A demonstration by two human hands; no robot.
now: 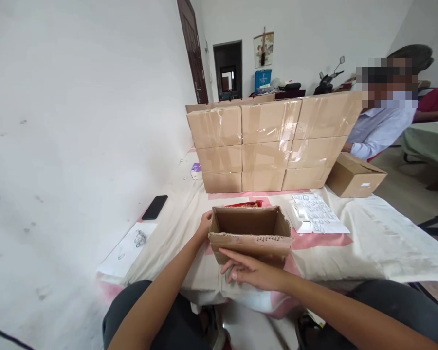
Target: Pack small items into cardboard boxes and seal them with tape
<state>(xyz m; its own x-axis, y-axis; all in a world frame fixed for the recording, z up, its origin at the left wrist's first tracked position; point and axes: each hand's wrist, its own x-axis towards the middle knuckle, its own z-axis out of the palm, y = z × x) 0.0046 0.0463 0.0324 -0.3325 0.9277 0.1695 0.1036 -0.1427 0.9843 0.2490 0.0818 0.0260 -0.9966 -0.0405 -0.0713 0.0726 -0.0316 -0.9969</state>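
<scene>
An open-topped cardboard box (253,247) stands near the front edge of the cloth-covered table, its inside dark and bare where it shows. My left hand (205,224) rests against the box's left side; its fingers are mostly hidden behind the box. In front of the box is my right hand (246,270), index finger stretched out toward the front wall and the other fingers loosely bent, holding nothing. A red packet (253,203) lies just behind the box. To the right, a white paper with drawn shapes (321,214) lies beside a small white object (302,221).
A wall of taped cardboard boxes (266,146) stands across the back of the table (383,243). At its right is a closed carton (357,177), near a seated person (385,121). A black phone (155,207) and a paper sheet (126,248) lie left, beside the white wall.
</scene>
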